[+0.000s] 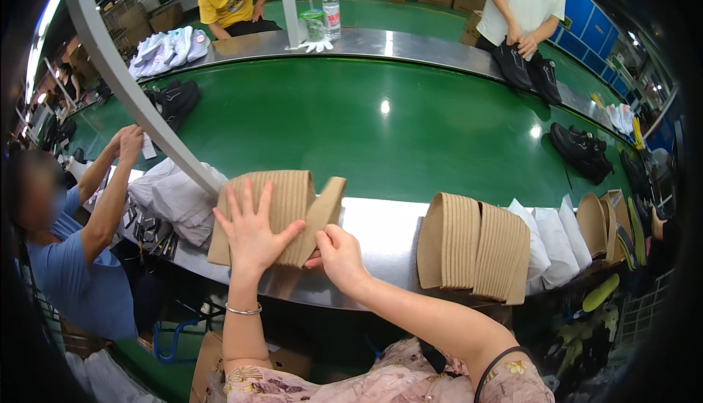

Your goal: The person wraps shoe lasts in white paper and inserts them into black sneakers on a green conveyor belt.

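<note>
My left hand [253,231] lies with fingers spread on a stack of curved brown cardboard inserts [289,187], nested one behind another on the steel ledge in front of me. At the stack's right end, one cardboard insert [326,207] leans away from the others, leaving a gap at the top. My right hand [341,258] is closed on the lower right edge of this piece, thumb in front and fingers partly hidden behind it. Further right on the ledge stand two more stacks of the same inserts [448,245].
Beyond the steel ledge [377,231] runs a wide green belt [351,125] carrying black shoes [578,153]. A grey post [139,99] rises left of my stack. White paper bundles [558,245] stand at right. A co-worker in blue [84,271] sits at left; two others are across the belt.
</note>
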The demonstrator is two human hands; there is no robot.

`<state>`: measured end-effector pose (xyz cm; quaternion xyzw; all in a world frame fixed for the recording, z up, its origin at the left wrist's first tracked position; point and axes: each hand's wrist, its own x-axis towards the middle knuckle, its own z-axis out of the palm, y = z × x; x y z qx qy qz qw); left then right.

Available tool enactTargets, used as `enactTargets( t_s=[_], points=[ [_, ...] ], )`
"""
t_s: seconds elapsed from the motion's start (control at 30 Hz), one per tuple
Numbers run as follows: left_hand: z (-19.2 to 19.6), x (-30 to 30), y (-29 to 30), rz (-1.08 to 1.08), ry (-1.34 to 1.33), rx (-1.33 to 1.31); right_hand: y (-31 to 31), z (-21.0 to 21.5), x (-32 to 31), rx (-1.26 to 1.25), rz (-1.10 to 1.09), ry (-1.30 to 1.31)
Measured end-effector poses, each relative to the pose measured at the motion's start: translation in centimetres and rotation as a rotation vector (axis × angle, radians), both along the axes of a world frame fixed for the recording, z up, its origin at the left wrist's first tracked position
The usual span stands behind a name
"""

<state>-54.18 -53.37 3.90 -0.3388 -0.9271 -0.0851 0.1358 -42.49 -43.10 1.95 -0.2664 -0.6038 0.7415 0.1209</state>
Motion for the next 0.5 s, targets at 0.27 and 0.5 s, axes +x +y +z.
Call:
enactTargets(
  t_s=[0.27,0.5],
  points=[
    [1.1,-0.5,-0.6,0.006,-0.091,-0.068,3.9,8.0,12.1,0.263,-0.109,0.258],
    [5.3,16.5,9.0,-0.772,-1.191,1.196,9.0,10.4,27.2,-0.518,-0.310,0.626]
  ],
)
